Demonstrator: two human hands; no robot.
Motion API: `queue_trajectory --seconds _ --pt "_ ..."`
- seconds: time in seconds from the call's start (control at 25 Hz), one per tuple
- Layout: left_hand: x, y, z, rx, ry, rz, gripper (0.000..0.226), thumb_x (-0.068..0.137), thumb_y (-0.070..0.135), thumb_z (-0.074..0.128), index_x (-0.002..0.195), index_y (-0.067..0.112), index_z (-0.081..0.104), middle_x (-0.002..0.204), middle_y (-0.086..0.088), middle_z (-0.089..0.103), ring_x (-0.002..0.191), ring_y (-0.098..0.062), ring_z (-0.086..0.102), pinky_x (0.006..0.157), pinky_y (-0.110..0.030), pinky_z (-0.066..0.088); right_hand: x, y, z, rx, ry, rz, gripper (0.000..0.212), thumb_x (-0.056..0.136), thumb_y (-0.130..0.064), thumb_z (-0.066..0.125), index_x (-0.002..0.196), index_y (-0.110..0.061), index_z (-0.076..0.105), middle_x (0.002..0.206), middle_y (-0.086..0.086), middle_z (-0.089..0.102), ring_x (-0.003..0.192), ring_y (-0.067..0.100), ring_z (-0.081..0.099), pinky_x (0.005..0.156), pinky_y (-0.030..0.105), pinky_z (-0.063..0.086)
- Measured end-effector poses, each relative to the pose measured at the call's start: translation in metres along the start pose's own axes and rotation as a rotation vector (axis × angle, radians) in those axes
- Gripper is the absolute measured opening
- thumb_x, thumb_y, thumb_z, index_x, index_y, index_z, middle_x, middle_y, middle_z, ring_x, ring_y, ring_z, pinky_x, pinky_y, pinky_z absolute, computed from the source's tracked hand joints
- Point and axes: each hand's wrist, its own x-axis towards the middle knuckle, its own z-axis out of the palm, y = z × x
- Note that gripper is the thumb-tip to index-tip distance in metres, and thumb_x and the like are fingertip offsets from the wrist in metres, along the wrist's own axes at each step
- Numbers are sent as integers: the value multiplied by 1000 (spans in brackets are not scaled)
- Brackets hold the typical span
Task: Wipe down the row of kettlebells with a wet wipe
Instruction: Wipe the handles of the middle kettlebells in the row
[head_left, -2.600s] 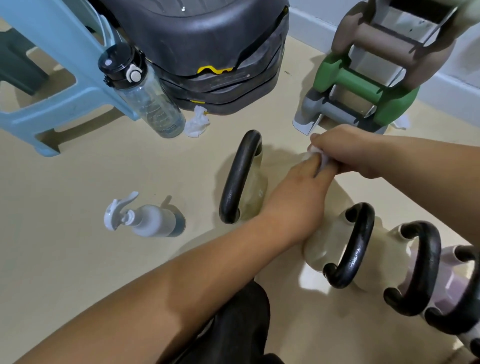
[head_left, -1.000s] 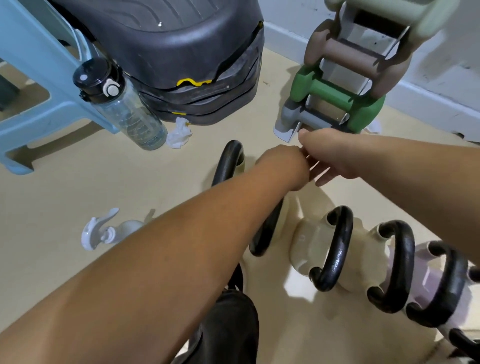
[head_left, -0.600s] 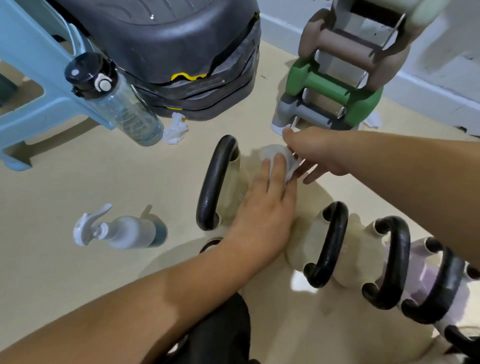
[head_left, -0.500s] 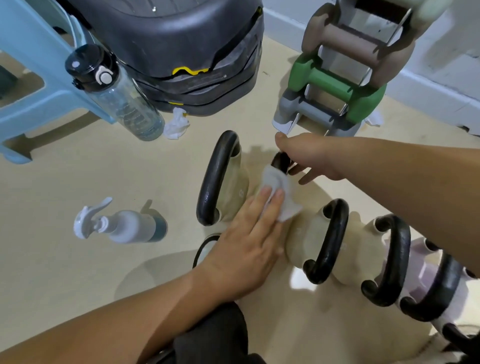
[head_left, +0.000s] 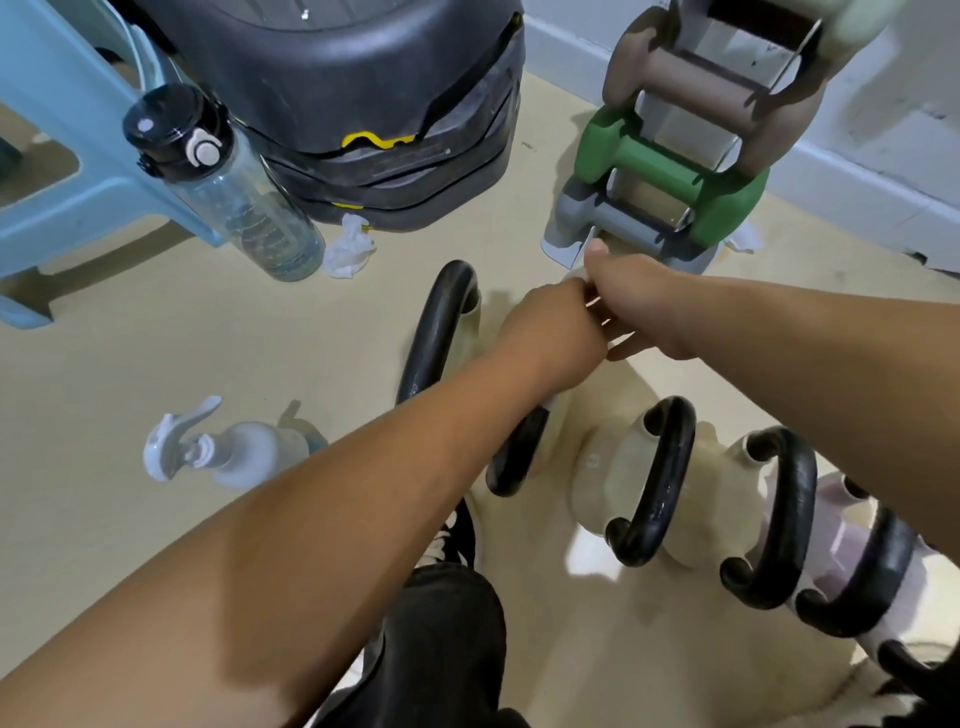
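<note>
A row of pale kettlebells with black handles runs from centre to lower right. The first kettlebell (head_left: 439, 332) stands furthest left. My left hand (head_left: 550, 338) reaches over the second kettlebell (head_left: 519, 457) and curls down onto the far part of its handle. A sliver of the white wet wipe (head_left: 574, 274) shows at its fingertips; the rest is hidden under the hand. My right hand (head_left: 631, 304) grips the far end of that same handle, thumb up, touching my left hand. The third kettlebell (head_left: 657, 483) and fourth kettlebell (head_left: 782, 519) stand untouched.
A white spray bottle (head_left: 228, 457) lies on the floor at left. A clear water bottle (head_left: 234, 192) leans by a blue stool (head_left: 62, 156), with a crumpled wipe (head_left: 348, 252) beside it. A black step platform (head_left: 363, 104) and a dumbbell rack (head_left: 670, 166) stand behind.
My left hand slid from the near side of the second kettlebell up to the far end of its handle, carrying the wipe out of sight. My right hand kept its hold.
</note>
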Motion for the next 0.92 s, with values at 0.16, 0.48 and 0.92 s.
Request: queue_trajectory --seconds 0.16,0.48,0.92 --pt "-53 -10 12 47 151 89 43 102 29 40 143 20 31 103 -6 57 77 -26 60 56 -35 40 -4 4 11 -140 39 -22 71 100 -61 17 115 -8 62 112 12 69 97 29 67 95 48 53" --pt "-94 -1 -40 823 -195 764 64 81 -2 59 142 -9 42 147 -35 40 138 -48 39 106 -52 46 -83 -13 2 -218 58 -57 55 112 -31 13 146 3 39 150 23 43 138 35 39 112 38 29" --pt "-98 101 -52 737 -341 625 41 96 4 43 133 17 51 95 -4 57 82 -28 56 74 -38 50 -101 74 -47 276 73 -98 52 94 -49 39 116 -9 63 102 8 69 91 27 66 93 45 55"
